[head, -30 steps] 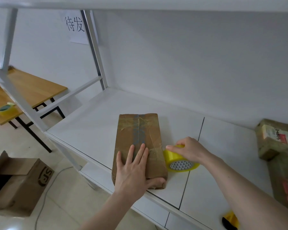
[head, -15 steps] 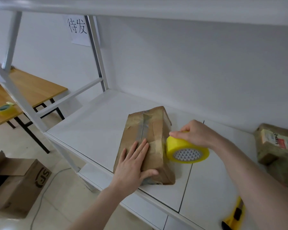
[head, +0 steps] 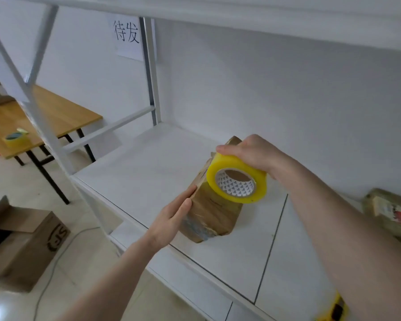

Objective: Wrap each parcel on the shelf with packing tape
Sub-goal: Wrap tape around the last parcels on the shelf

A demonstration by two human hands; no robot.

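A brown parcel [head: 212, 213] stands tipped on its edge on the white shelf [head: 148, 172], near the front rim. The left hand [head: 171, 220] presses flat, straight fingers against its left side; the right hand [head: 252, 154] grips a yellow tape roll [head: 236, 184] over its top. A white wall [head: 276, 89] with a paper sign [head: 126, 38] stands behind; a wooden table [head: 56, 117] and an open box [head: 26, 242] lie left.

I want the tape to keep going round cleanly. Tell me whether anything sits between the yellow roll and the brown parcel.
Nothing visible does. The right hand grips the yellow packing tape roll right against the brown paper-wrapped parcel, which the left hand tilts up on the white shelf.
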